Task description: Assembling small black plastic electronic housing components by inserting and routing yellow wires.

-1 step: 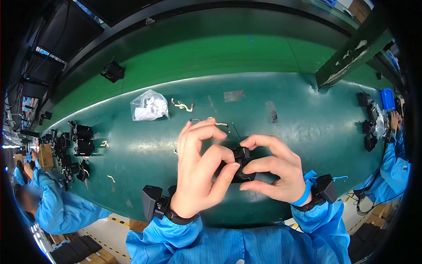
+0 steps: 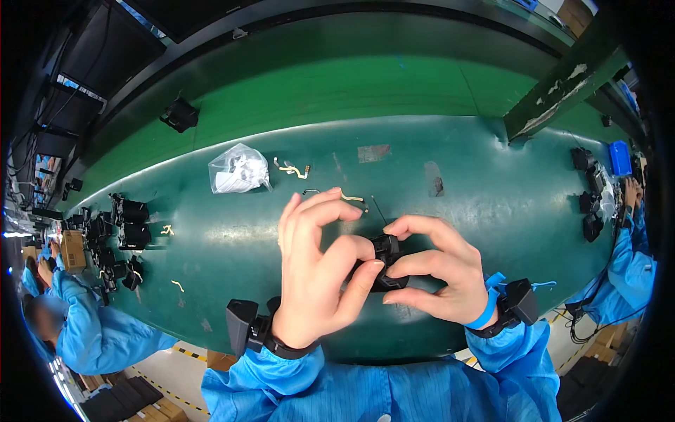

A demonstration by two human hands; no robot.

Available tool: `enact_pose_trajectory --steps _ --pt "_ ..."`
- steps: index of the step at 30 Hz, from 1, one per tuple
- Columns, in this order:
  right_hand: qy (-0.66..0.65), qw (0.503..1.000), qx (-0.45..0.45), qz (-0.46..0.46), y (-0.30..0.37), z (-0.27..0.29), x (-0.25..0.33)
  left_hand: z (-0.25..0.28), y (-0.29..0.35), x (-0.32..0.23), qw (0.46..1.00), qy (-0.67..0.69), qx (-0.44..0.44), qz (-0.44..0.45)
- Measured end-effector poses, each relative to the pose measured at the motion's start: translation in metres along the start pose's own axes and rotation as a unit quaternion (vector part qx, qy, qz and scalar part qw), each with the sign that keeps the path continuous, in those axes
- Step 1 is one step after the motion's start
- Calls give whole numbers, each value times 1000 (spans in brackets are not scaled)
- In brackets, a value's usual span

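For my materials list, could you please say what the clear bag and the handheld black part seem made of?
Clear bag: probably thin, glossy plastic film; see-through, creased, with highlights. Black part: perhaps hard plastic with a slight sheen; edges look crisp, though much is hidden.

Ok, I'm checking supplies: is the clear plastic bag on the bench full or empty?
Not empty: white contents show through the clear plastic bag. Whether it's full, I cannot tell.

A small, angular black part point(image 2: 386, 246) sits partly hidden, gripped between fingertips of the left hand point(image 2: 314, 274) and right hand point(image 2: 451, 283)
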State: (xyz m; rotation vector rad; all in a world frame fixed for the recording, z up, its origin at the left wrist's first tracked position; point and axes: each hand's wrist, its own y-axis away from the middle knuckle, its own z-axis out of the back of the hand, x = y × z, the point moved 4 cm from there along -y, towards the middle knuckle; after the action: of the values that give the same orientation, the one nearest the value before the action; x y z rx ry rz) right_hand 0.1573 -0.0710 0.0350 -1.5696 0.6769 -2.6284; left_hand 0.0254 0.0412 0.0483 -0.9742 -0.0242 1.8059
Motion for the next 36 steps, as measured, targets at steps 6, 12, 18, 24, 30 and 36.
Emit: enact_pose_trajectory --steps 6,12,18,24,30,36 --pt "26 999 -24 21 2 1 3 7 4 -12 992 -104 -66 -22" --pt "22 999 -31 24 0 0 7 11 12 -13 980 -177 -85 4" --pt "6 999 -40 3 2 2 2 8 7 -5 992 -17 -106 59" --pt "-41 997 -60 -3 3 5 -2 4 7 -2 993 53 -87 54" --pt "-69 995 -66 -18 4 1 -6 6 8 -5 996 6 -90 24" --pt "-33 997 -61 -15 2 5 -4 5 7 -9 995 -67 -74 -23"
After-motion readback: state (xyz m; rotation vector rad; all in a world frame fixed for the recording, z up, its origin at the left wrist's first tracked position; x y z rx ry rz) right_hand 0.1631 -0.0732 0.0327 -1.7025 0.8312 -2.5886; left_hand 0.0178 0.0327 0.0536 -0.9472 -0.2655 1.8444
